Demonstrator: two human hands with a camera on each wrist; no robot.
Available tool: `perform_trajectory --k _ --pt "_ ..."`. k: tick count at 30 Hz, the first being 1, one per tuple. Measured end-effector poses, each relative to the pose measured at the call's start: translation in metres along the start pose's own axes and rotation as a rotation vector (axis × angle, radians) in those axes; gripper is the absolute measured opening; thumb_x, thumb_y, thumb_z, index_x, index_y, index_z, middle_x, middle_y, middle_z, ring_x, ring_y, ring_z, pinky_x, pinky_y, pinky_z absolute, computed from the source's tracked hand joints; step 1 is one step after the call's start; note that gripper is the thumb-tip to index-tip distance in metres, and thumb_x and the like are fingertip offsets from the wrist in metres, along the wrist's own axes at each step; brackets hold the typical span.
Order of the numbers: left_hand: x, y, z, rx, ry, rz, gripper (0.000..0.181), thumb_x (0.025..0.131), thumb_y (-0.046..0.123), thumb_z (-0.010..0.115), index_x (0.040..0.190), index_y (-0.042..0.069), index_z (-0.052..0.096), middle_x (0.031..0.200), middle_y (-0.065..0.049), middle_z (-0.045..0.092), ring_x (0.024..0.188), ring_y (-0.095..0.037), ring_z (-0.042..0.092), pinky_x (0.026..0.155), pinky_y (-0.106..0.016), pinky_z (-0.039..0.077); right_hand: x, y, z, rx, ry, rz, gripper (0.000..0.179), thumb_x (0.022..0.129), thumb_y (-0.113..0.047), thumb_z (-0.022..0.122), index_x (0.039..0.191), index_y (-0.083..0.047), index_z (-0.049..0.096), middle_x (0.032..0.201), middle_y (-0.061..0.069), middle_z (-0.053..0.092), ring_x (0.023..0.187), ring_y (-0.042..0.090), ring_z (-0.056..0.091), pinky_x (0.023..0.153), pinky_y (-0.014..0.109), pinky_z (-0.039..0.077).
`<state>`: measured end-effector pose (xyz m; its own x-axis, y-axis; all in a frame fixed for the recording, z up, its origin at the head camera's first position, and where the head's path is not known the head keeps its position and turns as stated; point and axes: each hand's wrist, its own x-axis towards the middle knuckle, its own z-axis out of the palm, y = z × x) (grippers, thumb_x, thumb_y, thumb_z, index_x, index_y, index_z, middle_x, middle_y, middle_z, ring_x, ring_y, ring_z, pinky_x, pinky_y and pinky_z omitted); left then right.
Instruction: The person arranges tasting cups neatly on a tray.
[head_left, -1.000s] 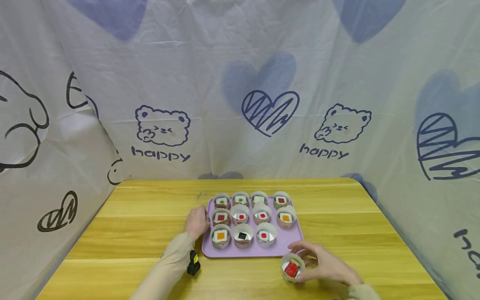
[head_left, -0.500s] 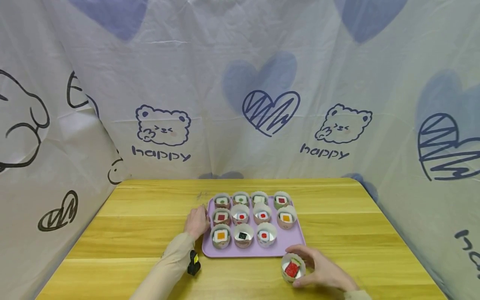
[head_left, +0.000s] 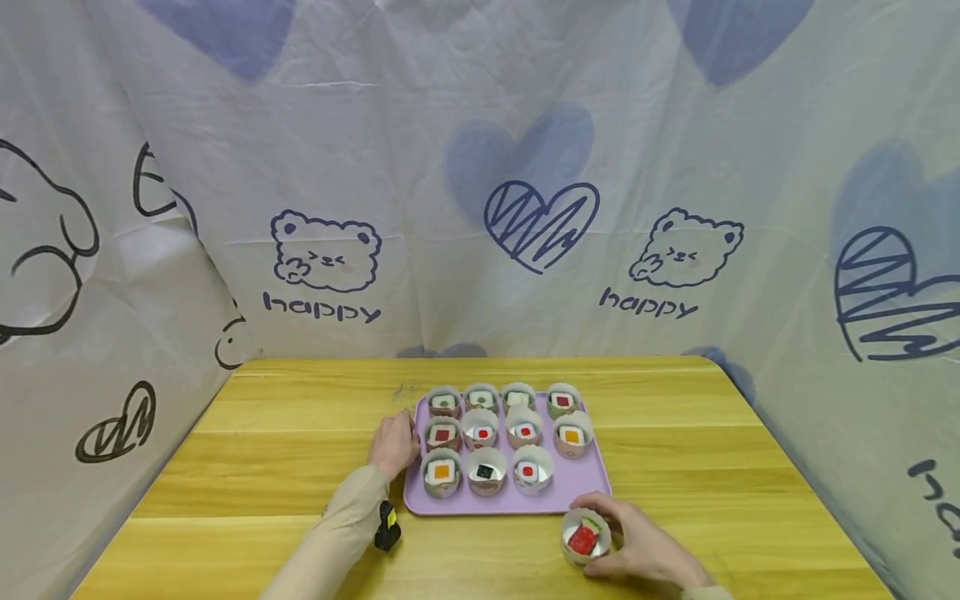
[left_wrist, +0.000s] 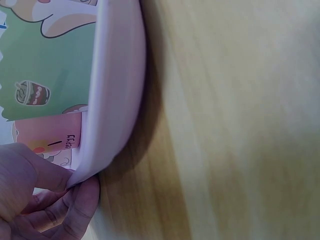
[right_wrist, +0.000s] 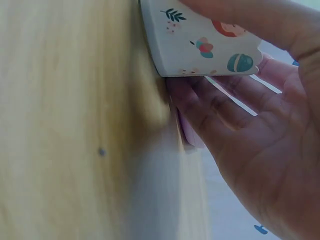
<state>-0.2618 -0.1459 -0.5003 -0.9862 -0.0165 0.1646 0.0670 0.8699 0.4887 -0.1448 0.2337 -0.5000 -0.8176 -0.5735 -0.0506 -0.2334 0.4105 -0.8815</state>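
My left hand (head_left: 393, 447) pinches the left rim of a lilac tray (head_left: 577, 492); in the left wrist view its thumb and fingers (left_wrist: 82, 207) clasp the rim's edge. Just in front of the tray's right corner, my right hand (head_left: 637, 542) holds a paper baking cup (right_wrist: 205, 45) between thumb and fingers. Inside that cup lies a small red-topped piece (head_left: 582, 539) with a green-and-white edge. The cup stands upright, at or very near the tabletop. Printed leaves and balls decorate its side in the right wrist view.
Several paper cups, such as the one with the black-topped piece (head_left: 486, 472), stand in rows on the tray, each with a small block inside. The wooden table (head_left: 712, 467) ends at a printed cloth (head_left: 480, 275) behind and at both sides.
My right hand has closed in around the cup, its fingers now nearer the far side. The cup has barely shifted. My left hand and the tray stay as they were.
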Motion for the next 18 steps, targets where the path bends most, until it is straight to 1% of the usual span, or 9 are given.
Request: perform_trajectory --k 3,6,10,18 --pt "-0.0001 -0.0004 0.0002 0.003 -0.001 0.0 0.007 0.086 0.002 0.065 0.081 0.0 0.06 0.074 -0.015 0.064 0.067 -0.028 0.062 0.061 -0.04 0.052 0.0002 -0.001 0.0013 -0.047 0.017 -0.005 0.057 0.079 -0.024 0.085 0.129 -0.015 0.058 0.125 0.002 0.064 0.116 0.004 0.056 0.101 0.014 0.042" --pt "-0.0001 0.0001 0.0003 -0.001 -0.006 -0.007 0.007 0.086 0.002 0.066 0.082 0.0 0.061 0.075 -0.015 0.064 0.067 -0.028 0.062 0.061 -0.04 0.052 0.0003 -0.0021 0.0019 -0.07 0.027 0.002 0.053 0.079 -0.024 0.084 0.125 -0.02 0.06 0.122 -0.001 0.065 0.114 0.006 0.056 0.099 0.016 0.043" --pt "0.0003 0.0005 0.0007 -0.006 -0.01 -0.013 0.007 0.086 0.002 0.066 0.082 0.0 0.061 0.076 -0.015 0.065 0.067 -0.027 0.062 0.062 -0.04 0.052 0.0003 -0.004 0.0024 -0.086 0.038 0.021 0.051 0.079 -0.024 0.084 0.123 -0.02 0.06 0.12 -0.002 0.065 0.11 0.006 0.056 0.097 0.016 0.044" --pt "0.001 -0.0007 0.0018 -0.003 -0.011 -0.011 0.006 0.087 0.003 0.065 0.083 0.0 0.061 0.076 -0.015 0.065 0.068 -0.028 0.062 0.062 -0.04 0.052 0.0002 -0.0049 0.004 -0.084 0.065 0.071 0.049 0.083 -0.029 0.081 0.125 -0.019 0.059 0.121 0.002 0.064 0.105 0.006 0.057 0.091 0.016 0.047"
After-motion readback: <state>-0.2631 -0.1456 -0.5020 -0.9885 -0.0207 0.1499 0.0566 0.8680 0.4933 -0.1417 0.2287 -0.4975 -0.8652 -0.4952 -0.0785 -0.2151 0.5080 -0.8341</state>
